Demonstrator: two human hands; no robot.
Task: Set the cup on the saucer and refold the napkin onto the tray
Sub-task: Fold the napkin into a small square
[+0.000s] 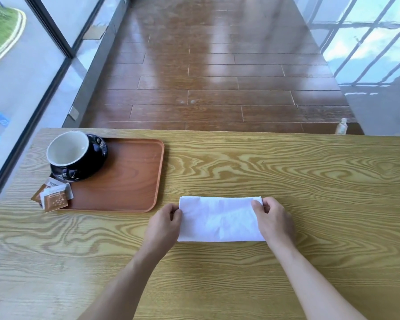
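A white napkin (219, 219) lies folded into a wide rectangle on the wooden table, to the right of the brown tray (129, 181). My left hand (163, 224) pinches its left edge and my right hand (274, 219) pinches its upper right corner. A black cup with a white inside (71, 150) sits on a black saucer (97, 165) in the tray's far left corner.
Several brown and white sugar packets (52, 196) lie at the tray's near left corner, partly over its rim. The table (286, 176) ends at a window on the left. Beyond its far edge is a wooden floor.
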